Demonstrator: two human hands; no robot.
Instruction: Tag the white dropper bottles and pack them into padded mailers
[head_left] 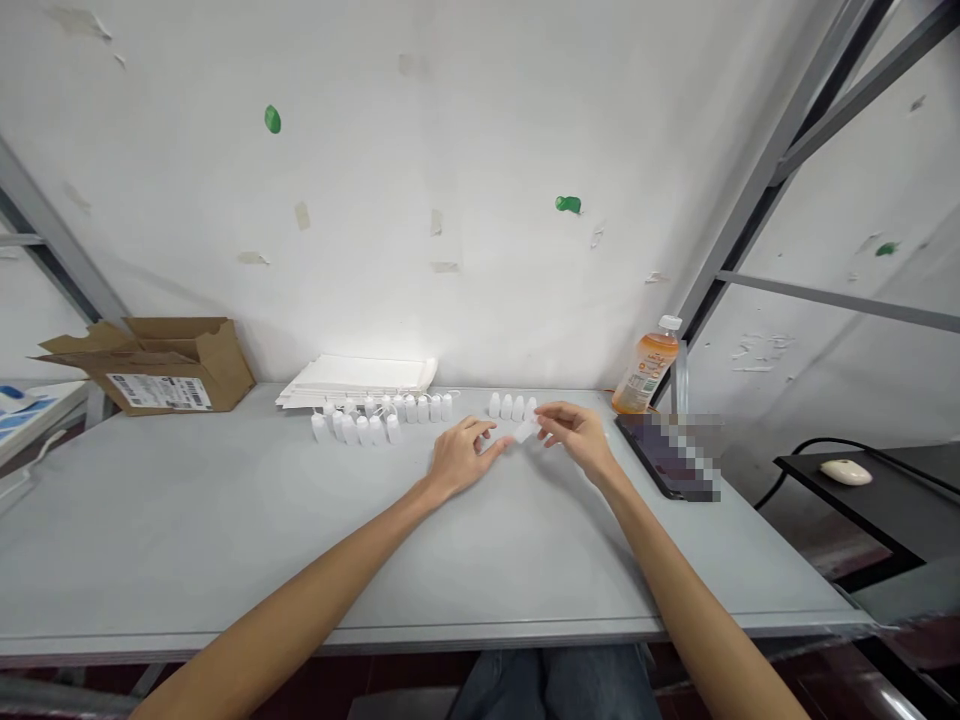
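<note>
Both my hands meet over the far middle of a grey table [225,540]. My right hand [574,435] pinches a small white bottle [526,430] held on its side. My left hand [465,455] rests on the table with its fingers curled, the fingertips touching or almost touching that bottle. Just behind the hands stand a few small white bottles [511,405] in a short row. A larger group of several white bottles [379,418] stands to the left.
A stack of white sheets [360,375] lies at the wall behind the bottles. An open cardboard box [161,365] sits far left. An orange drink bottle [646,368] and a dark tablet [667,455] are at the right. A side desk holds a white mouse [846,471].
</note>
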